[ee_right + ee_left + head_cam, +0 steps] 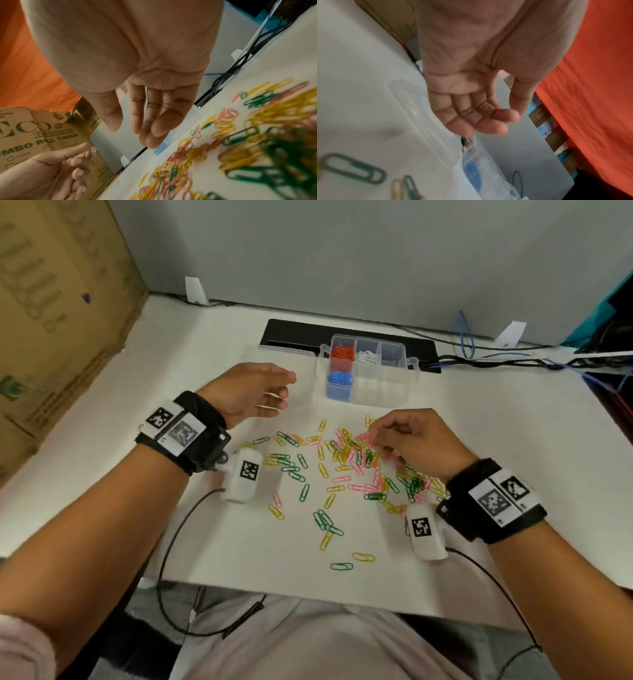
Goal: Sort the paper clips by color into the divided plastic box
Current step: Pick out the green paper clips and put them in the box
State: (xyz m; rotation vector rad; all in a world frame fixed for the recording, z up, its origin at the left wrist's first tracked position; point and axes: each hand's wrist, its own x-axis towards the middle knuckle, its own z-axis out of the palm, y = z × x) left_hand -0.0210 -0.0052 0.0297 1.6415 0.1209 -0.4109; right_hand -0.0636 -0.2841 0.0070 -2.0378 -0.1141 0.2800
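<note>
Clear divided plastic box (394, 378) at far side of white table (513, 440), orange, white and blue clips in separate compartments, loose pile of yellow, pink and green paper clips (349, 460) nearer, left hand (246, 393) relaxed, empty, right hand (416, 440) over pile, fingers extended, holding nothing

— What is the box (397, 371) made of?
— Clear, glossy plastic, smooth walls. The clips (346, 460) in front of it look coated in smooth coloured plastic
— And what's under them?
— A matt white sheet (479, 508), like paper. Left of the box, rough brown cardboard (51, 320)
</note>
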